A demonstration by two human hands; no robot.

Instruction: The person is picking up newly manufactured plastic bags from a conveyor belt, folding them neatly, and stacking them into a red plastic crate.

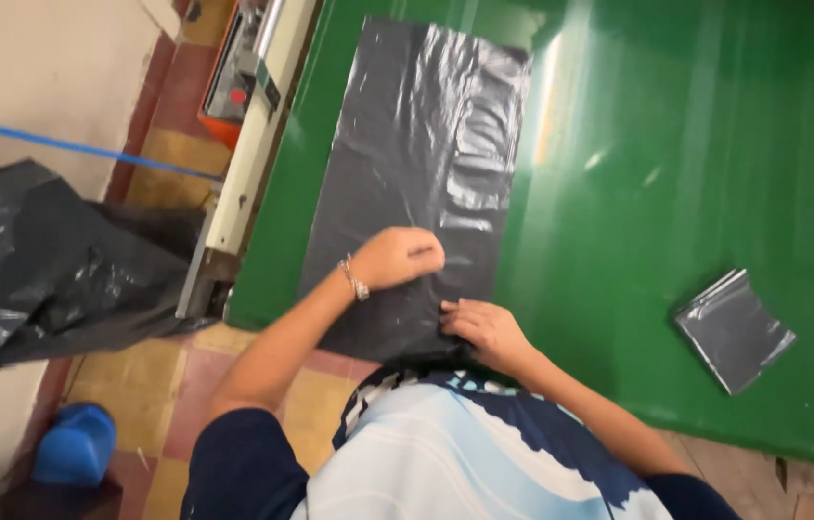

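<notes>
Green glossy table (696, 193) fills the 12-to-4 o'clock side, with streaks of light glare running down its top (brightest near 1 o'clock). Floor (166, 376) at 7 to 9 o'clock is worn tile in a red and yellow checker pattern. Pale wall or panel (51, 67) at 10 o'clock, with a blue cord (70, 146) crossing it at a slant. Cream machine rail (248, 144) runs along the table's left edge, orange housing (224, 91) at 11 o'clock. Crumpled black plastic heap (31, 260) at 9 o'clock. Blue plastic container (75, 445) on the floor at 8 o'clock.
</notes>
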